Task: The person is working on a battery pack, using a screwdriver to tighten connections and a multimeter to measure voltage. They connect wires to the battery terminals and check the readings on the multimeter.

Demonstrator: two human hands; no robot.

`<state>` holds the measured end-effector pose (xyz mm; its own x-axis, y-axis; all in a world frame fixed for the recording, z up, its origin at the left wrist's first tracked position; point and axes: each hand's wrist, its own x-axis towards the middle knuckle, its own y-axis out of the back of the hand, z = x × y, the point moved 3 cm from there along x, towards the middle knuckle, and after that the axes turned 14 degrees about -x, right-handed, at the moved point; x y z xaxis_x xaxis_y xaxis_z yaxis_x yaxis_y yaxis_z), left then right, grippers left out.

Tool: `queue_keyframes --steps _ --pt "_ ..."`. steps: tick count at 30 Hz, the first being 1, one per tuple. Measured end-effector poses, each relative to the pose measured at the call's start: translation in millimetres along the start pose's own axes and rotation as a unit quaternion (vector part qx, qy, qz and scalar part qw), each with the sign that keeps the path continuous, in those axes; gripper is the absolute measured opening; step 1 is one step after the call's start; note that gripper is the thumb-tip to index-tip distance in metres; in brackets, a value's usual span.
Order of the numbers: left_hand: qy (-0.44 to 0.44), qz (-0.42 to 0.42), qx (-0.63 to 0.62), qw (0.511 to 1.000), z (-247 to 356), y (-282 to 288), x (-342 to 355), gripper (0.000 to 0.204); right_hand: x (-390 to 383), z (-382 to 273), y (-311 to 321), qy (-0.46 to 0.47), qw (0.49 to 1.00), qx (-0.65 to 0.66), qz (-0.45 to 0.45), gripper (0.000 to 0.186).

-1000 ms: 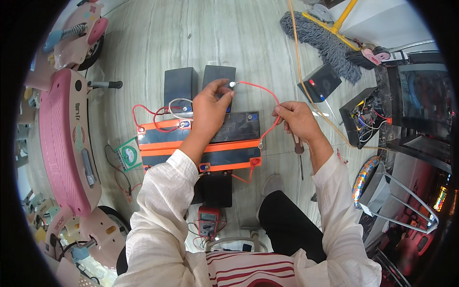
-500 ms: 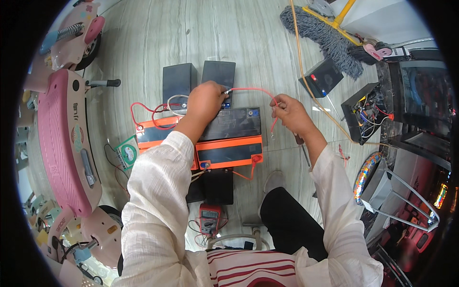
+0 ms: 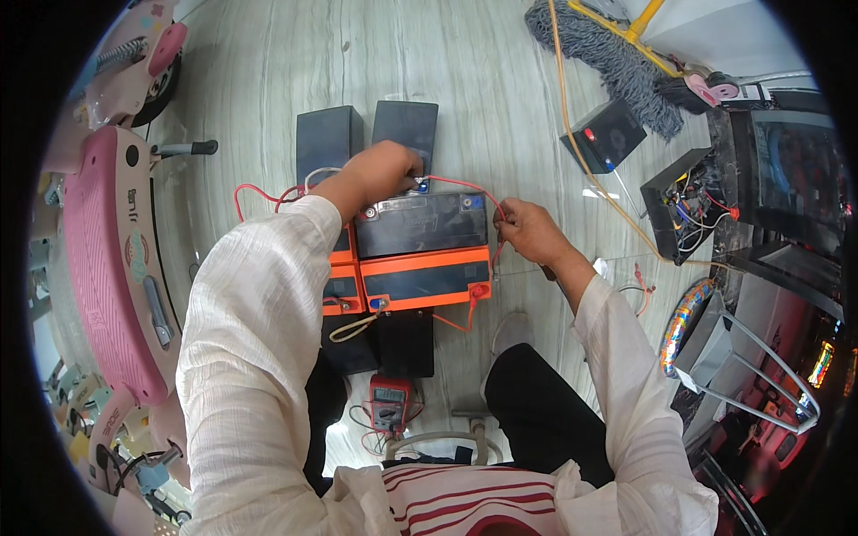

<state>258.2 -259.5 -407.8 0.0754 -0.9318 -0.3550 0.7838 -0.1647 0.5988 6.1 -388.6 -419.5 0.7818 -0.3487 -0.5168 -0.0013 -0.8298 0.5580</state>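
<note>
My left hand [image 3: 380, 170] grips the ring end of a red wire [image 3: 456, 181] at a blue-marked terminal of a dark grey battery [image 3: 404, 121]. My right hand [image 3: 527, 228] pinches the same wire lower down, with a dark-handled screwdriver tucked under its fingers, mostly hidden. Another grey battery [image 3: 326, 129] stands beside the first. Just in front lie a black battery [image 3: 420, 223] and orange-and-black batteries [image 3: 427, 274] joined by looped wires, with more black batteries [image 3: 407, 339] nearer me.
A pink scooter [image 3: 116, 259] stands left. At right are a single black battery [image 3: 617, 129], an opened box of wires [image 3: 679, 219], a yellow cable [image 3: 652, 241], a grey mop [image 3: 608, 71] and a metal frame [image 3: 751, 375]. A red multimeter [image 3: 391, 402] is by my legs.
My left hand first dropped with the wire's end onto the rear battery's terminal and now reaches in from further left. My right hand has moved slightly left and, latterly, down, still on the wire.
</note>
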Motion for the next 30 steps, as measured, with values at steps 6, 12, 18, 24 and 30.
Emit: queue_keyframes --steps 6,12,18,24,30 --pt "0.103 0.019 -0.282 0.954 -15 -6 -5 0.024 3 -8 1 0.01 1.0 -0.026 0.013 0.01" --pt "0.209 0.012 -0.394 0.895 -13 -3 -9 0.023 -1 -12 5 -0.004 0.999 -0.051 0.017 0.011" --pt "0.201 -0.004 -0.322 0.925 -19 -7 -4 0.016 1 -8 -1 0.012 0.996 -0.088 0.031 0.012" --pt "0.21 0.012 -0.268 0.94 -21 -8 -2 0.012 -1 -12 -3 0.013 0.995 -0.092 0.02 0.012" --pt "0.212 0.04 -0.183 0.959 -12 -9 1 0.015 0 -9 -4 0.015 0.995 -0.094 0.025 0.012"
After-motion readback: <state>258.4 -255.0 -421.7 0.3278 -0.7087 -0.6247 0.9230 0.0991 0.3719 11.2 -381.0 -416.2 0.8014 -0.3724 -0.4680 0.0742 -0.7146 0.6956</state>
